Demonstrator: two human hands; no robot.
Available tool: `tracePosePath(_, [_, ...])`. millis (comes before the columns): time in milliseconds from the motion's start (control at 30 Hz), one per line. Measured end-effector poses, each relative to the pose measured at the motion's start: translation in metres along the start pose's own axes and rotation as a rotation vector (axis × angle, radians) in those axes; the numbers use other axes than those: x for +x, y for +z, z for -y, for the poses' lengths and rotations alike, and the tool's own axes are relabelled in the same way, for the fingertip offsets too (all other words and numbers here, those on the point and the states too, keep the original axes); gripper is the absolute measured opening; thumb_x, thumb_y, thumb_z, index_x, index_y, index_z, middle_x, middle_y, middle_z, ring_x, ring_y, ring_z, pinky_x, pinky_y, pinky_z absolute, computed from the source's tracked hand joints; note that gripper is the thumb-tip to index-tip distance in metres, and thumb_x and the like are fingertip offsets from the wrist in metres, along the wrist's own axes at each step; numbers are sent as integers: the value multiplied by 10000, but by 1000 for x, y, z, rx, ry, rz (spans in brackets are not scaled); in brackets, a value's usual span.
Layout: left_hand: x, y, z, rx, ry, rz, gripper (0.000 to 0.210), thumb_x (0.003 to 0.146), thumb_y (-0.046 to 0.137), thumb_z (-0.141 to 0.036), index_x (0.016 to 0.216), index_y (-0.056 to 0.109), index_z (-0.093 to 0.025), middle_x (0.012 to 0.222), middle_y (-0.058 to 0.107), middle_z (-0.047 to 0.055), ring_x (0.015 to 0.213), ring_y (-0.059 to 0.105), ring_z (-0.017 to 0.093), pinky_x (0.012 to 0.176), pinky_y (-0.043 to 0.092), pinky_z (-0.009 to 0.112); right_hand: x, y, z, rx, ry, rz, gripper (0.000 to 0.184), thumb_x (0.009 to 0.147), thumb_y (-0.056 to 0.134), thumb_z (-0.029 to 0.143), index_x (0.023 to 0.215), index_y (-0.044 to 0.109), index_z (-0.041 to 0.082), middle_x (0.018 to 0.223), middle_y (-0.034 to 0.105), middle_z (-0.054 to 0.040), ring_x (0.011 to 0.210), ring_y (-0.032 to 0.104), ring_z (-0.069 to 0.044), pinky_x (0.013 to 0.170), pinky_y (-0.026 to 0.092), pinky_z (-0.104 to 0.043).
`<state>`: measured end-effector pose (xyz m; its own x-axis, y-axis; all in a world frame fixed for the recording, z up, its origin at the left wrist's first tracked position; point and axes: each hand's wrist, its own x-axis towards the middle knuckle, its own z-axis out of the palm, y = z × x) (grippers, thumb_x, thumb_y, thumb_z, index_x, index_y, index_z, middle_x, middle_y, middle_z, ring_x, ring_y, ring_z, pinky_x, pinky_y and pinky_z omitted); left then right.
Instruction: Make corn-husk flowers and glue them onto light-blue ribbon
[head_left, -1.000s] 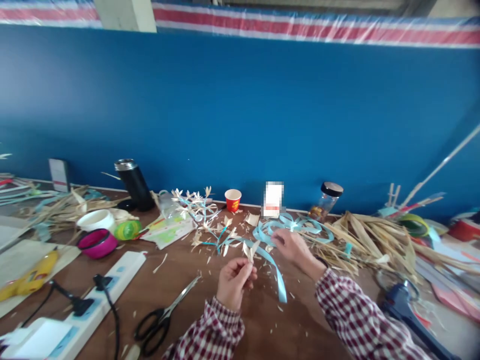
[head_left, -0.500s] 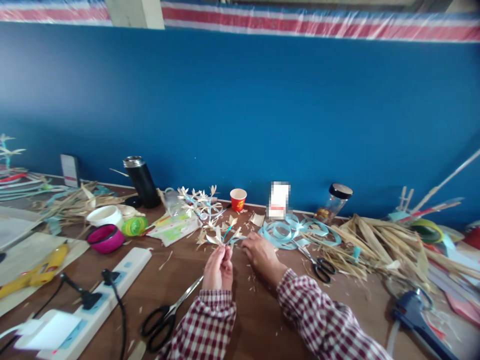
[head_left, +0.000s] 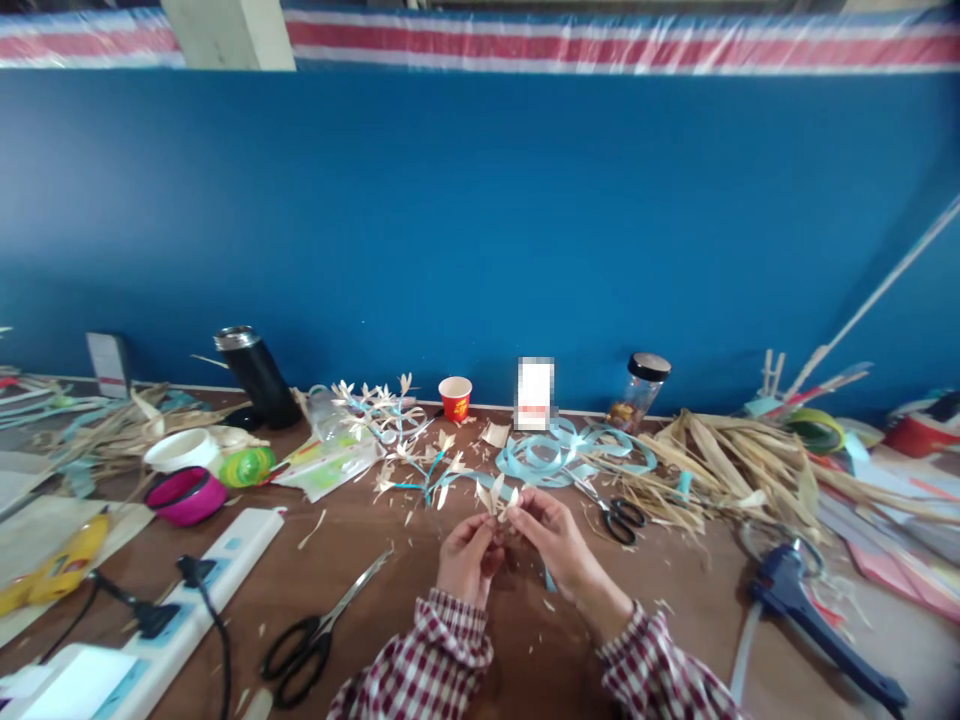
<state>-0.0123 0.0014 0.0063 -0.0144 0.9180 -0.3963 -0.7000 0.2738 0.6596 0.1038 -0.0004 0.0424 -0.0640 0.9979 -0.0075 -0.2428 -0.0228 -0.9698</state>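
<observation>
My left hand [head_left: 466, 560] pinches the base of a small pale flower [head_left: 491, 494] with pointed petals that look like dried husk. My right hand [head_left: 561, 545] meets it from the right, thumb and fingers closed at the flower's petals. What lies between the fingertips is partly hidden. Just behind the hands, a spray of similar husk flowers [head_left: 429, 470] on blue stems lies on the brown table. A light-blue ribbon [head_left: 540, 455] is heaped in loops beyond my right hand. Black-handled scissors [head_left: 319, 640] lie left of my left hand.
A second pair of scissors [head_left: 622, 520] and dried husks [head_left: 739, 460] lie to the right, near a blue glue gun [head_left: 810, 615]. A power strip [head_left: 202, 590], yellow glue gun [head_left: 64, 560] and black flask [head_left: 259, 380] are at left. A red cup [head_left: 455, 402] stands behind.
My right hand has left the tabletop near the ribbon and joined my left hand at the flower. The flower is now apart from the spray behind. The view has shifted slightly right.
</observation>
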Motion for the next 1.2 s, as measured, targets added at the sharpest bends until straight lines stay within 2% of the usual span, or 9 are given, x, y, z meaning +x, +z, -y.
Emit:
tracePosePath(200, [-1, 0, 5, 124, 5, 14, 333, 474, 836, -256, 722, 664, -118, 572, 657, 26, 482, 592, 86, 418, 470, 140, 2, -4, -15, 108, -15, -51, 285, 683, 706, 387, 729, 530, 168, 598, 526, 49, 503, 447, -73, 485, 352, -193])
tracePosePath(367, [-2, 0, 7, 172, -5, 12, 328, 485, 829, -274, 722, 669, -113, 577, 660, 34, 496, 602, 97, 422, 470, 150, 1, -6, -20, 92, -16, -51, 295, 699, 690, 401, 730, 510, 170, 591, 525, 51, 477, 439, -64, 451, 343, -182])
tracePosePath(567, [-3, 1, 5, 203, -17, -6, 307, 502, 821, -254, 725, 669, -109, 548, 652, 30, 470, 593, 92, 419, 465, 151, 1, -8, -24, 98, 7, -41, 283, 733, 661, 406, 754, 504, 171, 598, 533, 48, 497, 479, -75, 465, 384, -191])
tracePosePath(1000, [-5, 2, 3, 246, -29, 19, 277, 532, 800, -232, 743, 664, -116, 596, 682, 51, 518, 630, 123, 422, 476, 163, 2, -7, -21, 141, 34, -53, 330, 669, 704, 434, 746, 503, 184, 617, 581, 38, 476, 536, -96, 496, 469, -234])
tracePosePath(1200, [-6, 2, 4, 270, -3, 9, 330, 491, 817, -276, 738, 667, -115, 551, 658, 28, 493, 599, 109, 411, 476, 166, 3, -9, -22, 66, 2, -75, 305, 695, 682, 428, 737, 501, 185, 588, 562, 43, 469, 521, -94, 470, 448, -220])
